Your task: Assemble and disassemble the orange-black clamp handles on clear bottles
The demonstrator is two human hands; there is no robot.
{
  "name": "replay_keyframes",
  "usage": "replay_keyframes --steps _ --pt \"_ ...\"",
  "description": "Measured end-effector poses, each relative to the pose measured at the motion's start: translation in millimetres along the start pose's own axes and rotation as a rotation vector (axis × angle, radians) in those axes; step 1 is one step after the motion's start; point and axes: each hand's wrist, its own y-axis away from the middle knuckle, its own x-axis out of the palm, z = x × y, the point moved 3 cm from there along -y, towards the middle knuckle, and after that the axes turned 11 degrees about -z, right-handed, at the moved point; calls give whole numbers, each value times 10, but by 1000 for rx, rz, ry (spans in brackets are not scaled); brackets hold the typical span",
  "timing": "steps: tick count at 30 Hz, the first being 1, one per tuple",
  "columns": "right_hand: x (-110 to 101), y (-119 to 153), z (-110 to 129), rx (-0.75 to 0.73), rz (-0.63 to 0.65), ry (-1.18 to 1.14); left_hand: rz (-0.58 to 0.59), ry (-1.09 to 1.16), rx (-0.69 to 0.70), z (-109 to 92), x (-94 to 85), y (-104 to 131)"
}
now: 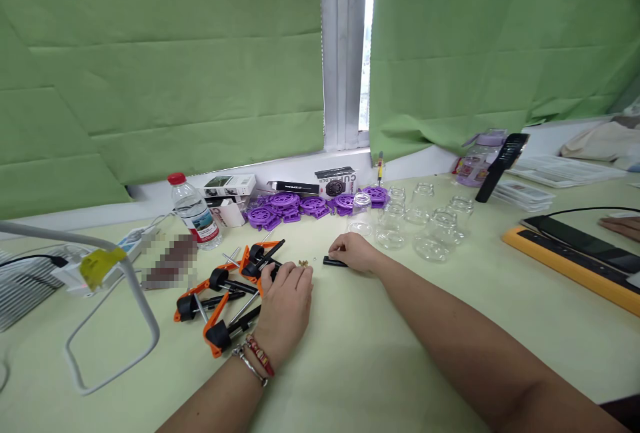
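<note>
From my end I see the left hand [287, 303] palm down, fingers bent together and low over the table [370, 360], with bracelets [259, 355] on its wrist. The right hand [356, 253] is bent inward, its fingers drawn close above a short black bar [334, 261] that pokes out from under them toward the left hand. The fingers hide their own undersides from me, so I cannot tell whether either hand is actually gripping anything. Small brass-coloured pieces [303, 264] lie right at the left fingertips, and a tiny pale bit [315, 259] sits between them and the bar. Left of the left hand I have a cluster of orange-and-black clamps [219, 334], the nearest against its fingers; beyond them stands a red-capped water bottle [195, 212]. Straight ahead of both hands runs a row of purple plastic parts [284, 200], with a cup holder box [336, 184] behind. Ahead and to the right of the right hand I count several clear glass jars [391, 230], and past these a black comb [500, 165]. Farther right, another person's hand [623, 226] shows beside an orange-edged case [575, 276].
</note>
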Motion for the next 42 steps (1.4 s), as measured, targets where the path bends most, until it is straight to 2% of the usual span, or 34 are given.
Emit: replay_keyframes --steps 10,15,26,37,42 --pt "-51 34 18 44 42 -60 5 9 -9 -23 -41 -22" --pt "-76 68 43 43 103 16 -1 0 -1 -7 -36 -7" --pt "-79 57 24 30 65 41 -15 0 1 3 -38 -10" --pt "-58 82 24 39 62 33 -91 -79 -88 263 -212 -52" --pt "-82 103 60 44 71 49 -142 -153 -166 540 -341 -64"
